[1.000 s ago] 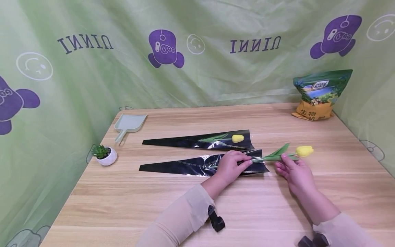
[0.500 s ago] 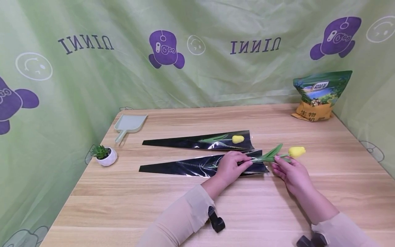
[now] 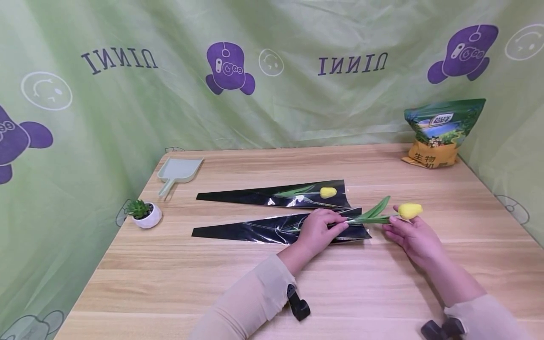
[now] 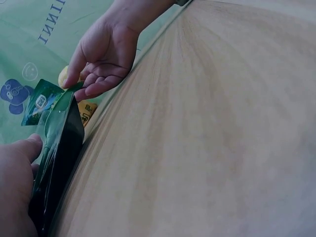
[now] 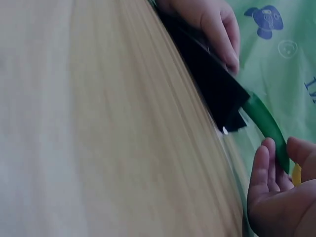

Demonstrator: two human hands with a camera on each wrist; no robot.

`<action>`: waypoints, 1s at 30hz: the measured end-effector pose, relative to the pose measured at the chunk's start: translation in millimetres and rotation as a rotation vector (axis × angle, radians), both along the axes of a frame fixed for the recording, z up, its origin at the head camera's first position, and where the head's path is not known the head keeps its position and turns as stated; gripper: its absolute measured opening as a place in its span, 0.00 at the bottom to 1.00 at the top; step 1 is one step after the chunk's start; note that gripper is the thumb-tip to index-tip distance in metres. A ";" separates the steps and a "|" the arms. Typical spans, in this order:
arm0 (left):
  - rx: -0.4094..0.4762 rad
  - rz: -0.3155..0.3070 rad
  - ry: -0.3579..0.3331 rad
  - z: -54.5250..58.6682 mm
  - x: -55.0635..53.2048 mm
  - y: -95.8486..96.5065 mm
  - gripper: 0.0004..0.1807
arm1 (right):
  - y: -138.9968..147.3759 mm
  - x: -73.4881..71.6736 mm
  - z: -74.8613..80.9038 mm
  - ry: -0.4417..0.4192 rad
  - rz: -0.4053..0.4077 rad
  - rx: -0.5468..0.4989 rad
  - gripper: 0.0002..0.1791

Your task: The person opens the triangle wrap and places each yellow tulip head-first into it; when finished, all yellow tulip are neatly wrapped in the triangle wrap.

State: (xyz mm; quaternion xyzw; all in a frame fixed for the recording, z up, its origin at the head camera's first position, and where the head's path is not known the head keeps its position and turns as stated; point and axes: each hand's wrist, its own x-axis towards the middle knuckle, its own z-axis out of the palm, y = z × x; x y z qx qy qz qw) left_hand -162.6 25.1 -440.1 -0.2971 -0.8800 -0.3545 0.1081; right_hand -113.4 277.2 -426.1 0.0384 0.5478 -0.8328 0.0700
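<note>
A yellow artificial tulip [image 3: 410,211] with green leaves lies part-way in the open end of a black flower sleeve [image 3: 242,231] with a clear front. My left hand [image 3: 318,229] pinches the sleeve near its mouth, thumb on the clear film. My right hand [image 3: 418,241] holds the tulip's stem just below the bloom; in the right wrist view a green leaf [image 5: 266,121] runs from the sleeve to these fingers. Behind, a second black sleeve [image 3: 238,196] lies flat with another yellow tulip [image 3: 328,192] inside it.
A pale dustpan [image 3: 180,170] lies at the back left of the wooden table [image 3: 238,293], a small potted succulent [image 3: 146,215] in front of it. The green and orange bag [image 3: 437,137] stands at the back right. A green printed curtain [image 3: 293,108] hangs round the table.
The tulip has slid left, farther into the front sleeve. My right hand has then shifted right along the stem, closer to the bloom. My left hand stays in place.
</note>
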 end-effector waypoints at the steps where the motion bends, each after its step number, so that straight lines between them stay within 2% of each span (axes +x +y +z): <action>1: 0.000 0.000 0.000 -0.2 0.0 -0.1 0.11 | 3.3 -0.8 -0.2 0.011 0.015 0.016 0.18; 7: 0.005 0.002 -0.007 -0.7 0.4 -0.9 0.11 | 19.9 -6.2 1.1 0.070 0.082 0.112 0.18; 12: 0.003 0.004 -0.003 -1.3 0.2 -0.6 0.11 | 35.3 -10.6 6.8 0.078 0.138 0.316 0.19; 14: 0.000 0.005 -0.004 -1.4 0.1 -0.2 0.11 | 41.6 -12.9 9.2 0.083 0.165 0.428 0.21; 19: -0.004 0.002 -0.007 -1.2 0.3 0.1 0.11 | 56.6 -17.6 13.6 0.135 0.256 0.613 0.25; 23: -0.005 -0.007 -0.015 -1.5 -0.5 -0.2 0.11 | 65.7 -19.9 15.7 0.174 0.327 0.639 0.23; 25: -0.003 -0.011 -0.020 -1.6 -0.9 -0.4 0.11 | 68.2 -20.6 16.4 0.173 0.345 0.658 0.20; 27: -0.008 -0.011 -0.016 -1.9 -1.2 -0.4 0.11 | 68.5 -20.6 17.8 0.145 0.346 0.729 0.18; 30: -0.019 -0.011 0.006 -2.1 -1.2 -0.7 0.12 | 65.4 -20.8 19.0 0.082 0.338 0.861 0.25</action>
